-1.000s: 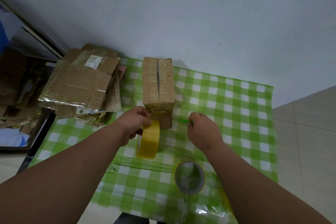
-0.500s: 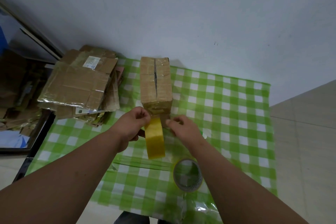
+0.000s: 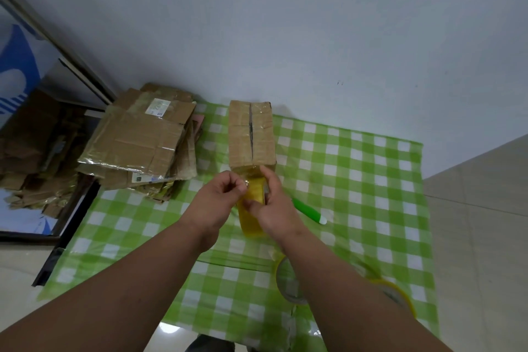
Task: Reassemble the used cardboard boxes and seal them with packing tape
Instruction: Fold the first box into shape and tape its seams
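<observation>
Both hands meet on a yellow roll of packing tape (image 3: 253, 210) held on edge just in front of a reassembled cardboard box (image 3: 251, 137) on a green-and-white checked tablecloth (image 3: 357, 180): the left hand (image 3: 213, 203) pinches at the roll's upper rim with curled fingers, the right hand (image 3: 275, 209) wraps round its right side, thumb on the band. A second ago the right hand lay apart from the roll, over a green pen (image 3: 310, 210); half a second ago it had reached the box's near corner, and it has now closed on the roll, leaving the pen in plain sight on the cloth to the right. The box stands as before, its top seam open along the middle under old clear tape. A stack of flattened cartons (image 3: 137, 143) lies on the cloth's left corner, more cardboard on the floor (image 3: 31, 151) beyond. The right forearm covers part of a second tape roll (image 3: 288, 283) lying flat near the front edge; a third, yellow-rimmed roll (image 3: 397, 294) shows blurred at the right
</observation>
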`<action>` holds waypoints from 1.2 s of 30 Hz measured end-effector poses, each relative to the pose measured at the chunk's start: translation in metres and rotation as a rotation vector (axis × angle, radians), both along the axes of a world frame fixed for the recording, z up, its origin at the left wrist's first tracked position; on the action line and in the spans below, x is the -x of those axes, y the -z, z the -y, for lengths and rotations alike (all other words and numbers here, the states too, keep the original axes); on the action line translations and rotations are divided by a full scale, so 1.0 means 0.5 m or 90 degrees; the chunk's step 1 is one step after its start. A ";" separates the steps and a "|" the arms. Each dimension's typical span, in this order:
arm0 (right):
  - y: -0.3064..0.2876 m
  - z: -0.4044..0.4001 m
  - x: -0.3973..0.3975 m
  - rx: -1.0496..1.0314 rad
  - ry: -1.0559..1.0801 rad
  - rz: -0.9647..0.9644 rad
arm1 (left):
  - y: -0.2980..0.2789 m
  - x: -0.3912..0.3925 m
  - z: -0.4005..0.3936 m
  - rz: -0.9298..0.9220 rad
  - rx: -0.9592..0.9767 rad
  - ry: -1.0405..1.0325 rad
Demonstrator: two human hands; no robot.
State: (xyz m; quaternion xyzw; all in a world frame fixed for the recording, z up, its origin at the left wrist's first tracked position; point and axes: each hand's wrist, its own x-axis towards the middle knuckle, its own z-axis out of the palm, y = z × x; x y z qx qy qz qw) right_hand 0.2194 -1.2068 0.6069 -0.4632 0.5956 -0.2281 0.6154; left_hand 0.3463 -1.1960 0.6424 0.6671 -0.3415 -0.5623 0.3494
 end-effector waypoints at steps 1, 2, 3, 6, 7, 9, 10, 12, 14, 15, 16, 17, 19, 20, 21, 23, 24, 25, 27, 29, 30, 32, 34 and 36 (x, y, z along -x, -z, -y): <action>-0.004 0.003 0.002 0.009 0.014 -0.013 | -0.003 0.003 -0.002 -0.016 0.004 -0.002; -0.007 0.005 0.004 0.011 0.026 -0.018 | -0.006 0.006 -0.003 -0.027 0.006 -0.003; -0.009 0.006 0.008 0.009 0.035 -0.010 | -0.007 0.007 -0.004 -0.036 0.004 -0.011; -0.024 -0.005 0.013 0.006 0.046 0.044 | -0.016 -0.002 0.001 -0.090 -0.019 -0.077; -0.030 -0.009 0.014 0.010 0.058 0.059 | -0.019 -0.005 0.002 -0.116 -0.030 -0.104; -0.039 -0.014 0.014 0.031 0.092 0.074 | -0.025 -0.010 0.004 -0.149 -0.045 -0.142; -0.044 -0.015 0.014 0.046 0.104 0.069 | -0.028 -0.011 0.005 -0.159 -0.049 -0.156; -0.048 -0.016 0.014 0.076 0.111 0.045 | -0.031 -0.013 0.008 -0.168 -0.056 -0.180; -0.052 -0.023 0.015 0.095 0.109 0.028 | -0.035 -0.014 0.010 -0.143 -0.053 -0.193; -0.053 -0.027 0.015 0.102 0.105 0.021 | -0.038 -0.013 0.010 -0.104 -0.039 -0.183; -0.054 -0.031 0.015 0.108 0.098 0.015 | -0.041 -0.011 0.008 -0.057 -0.021 -0.166; -0.054 -0.035 0.015 0.114 0.091 0.009 | -0.044 -0.008 0.006 -0.015 -0.006 -0.146; -0.051 -0.040 0.013 0.125 0.077 0.001 | -0.047 -0.002 0.002 0.035 0.005 -0.112; -0.051 -0.042 0.011 0.127 0.073 -0.003 | -0.047 0.000 0.001 0.046 0.001 -0.096; -0.049 -0.044 0.010 0.130 0.070 -0.009 | -0.047 0.001 0.001 0.051 -0.006 -0.081; -0.046 -0.047 0.008 0.145 0.071 -0.020 | -0.046 0.000 -0.001 0.048 -0.016 -0.046; -0.045 -0.048 0.007 0.160 0.070 -0.027 | -0.046 -0.001 -0.004 0.046 -0.019 -0.024; -0.043 -0.049 0.007 0.180 0.066 -0.037 | -0.044 -0.003 -0.007 0.049 -0.023 -0.002; -0.038 -0.050 0.005 0.216 0.044 -0.064 | -0.037 -0.006 -0.013 0.066 -0.030 0.022; -0.034 -0.053 0.002 0.228 0.022 -0.083 | -0.031 -0.009 -0.016 0.080 -0.025 0.023; -0.033 -0.055 0.000 0.224 0.017 -0.084 | -0.030 -0.010 -0.017 0.089 -0.022 0.020; -0.028 -0.057 -0.003 0.202 0.017 -0.076 | -0.025 -0.012 -0.018 0.097 -0.026 0.015; -0.024 -0.059 -0.003 0.166 0.014 -0.080 | -0.022 -0.014 -0.022 0.069 -0.048 -0.001; -0.017 -0.063 -0.003 0.133 0.006 -0.094 | -0.014 -0.020 -0.031 0.022 -0.082 -0.029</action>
